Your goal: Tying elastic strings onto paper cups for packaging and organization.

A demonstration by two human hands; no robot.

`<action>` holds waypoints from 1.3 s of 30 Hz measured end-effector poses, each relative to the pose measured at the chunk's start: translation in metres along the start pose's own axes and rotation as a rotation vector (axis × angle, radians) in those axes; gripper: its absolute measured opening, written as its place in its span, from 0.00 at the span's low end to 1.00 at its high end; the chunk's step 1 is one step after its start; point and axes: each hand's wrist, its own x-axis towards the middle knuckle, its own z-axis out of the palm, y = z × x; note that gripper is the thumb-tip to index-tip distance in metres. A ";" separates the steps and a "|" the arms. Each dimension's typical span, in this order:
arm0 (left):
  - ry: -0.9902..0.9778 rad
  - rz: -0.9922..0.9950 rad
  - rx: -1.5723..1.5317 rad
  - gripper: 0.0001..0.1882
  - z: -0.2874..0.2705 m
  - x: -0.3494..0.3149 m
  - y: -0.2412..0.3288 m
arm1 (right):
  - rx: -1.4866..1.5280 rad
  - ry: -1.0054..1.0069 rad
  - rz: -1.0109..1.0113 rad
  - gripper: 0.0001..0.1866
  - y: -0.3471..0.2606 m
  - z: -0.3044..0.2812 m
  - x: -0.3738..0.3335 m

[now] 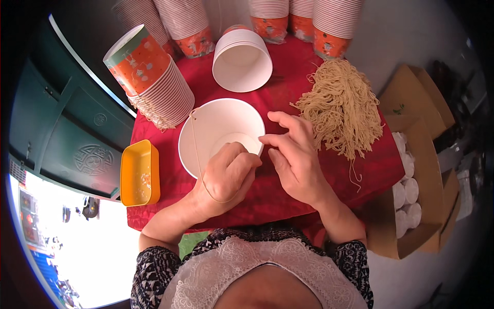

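A white paper bucket (208,116) stands mouth-up on the table before me. From a hole by its left rim a thin beige cord (196,141) runs down and loops over the back of my left hand (229,172). That hand is closed over the bucket's near right side, fingers curled inward; what they grip is hidden. My right hand (296,159) is at the bucket's right rim, fingers apart and bent, with the index fingertip at the edge. A tangled heap of beige cords (342,108) lies beyond it on the right.
A leaning stack of orange-printed buckets (159,85) carries cords at its left. Nested white buckets (242,67) lie behind. A yellow tray (154,175) sits at the left edge of the red cloth (339,177). Wrapped stacks (329,44) line the back; a cardboard box (432,201) stands right.
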 end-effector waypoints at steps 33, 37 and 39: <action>-0.040 -0.240 -0.052 0.09 -0.004 0.004 -0.005 | 0.260 -0.186 0.062 0.04 0.014 0.012 -0.004; -0.059 -0.252 0.014 0.08 -0.005 0.003 -0.005 | 0.219 -0.163 0.050 0.07 0.020 0.014 -0.003; -0.057 -0.253 0.017 0.08 -0.003 0.002 -0.005 | 0.210 -0.146 0.054 0.08 0.018 0.016 -0.002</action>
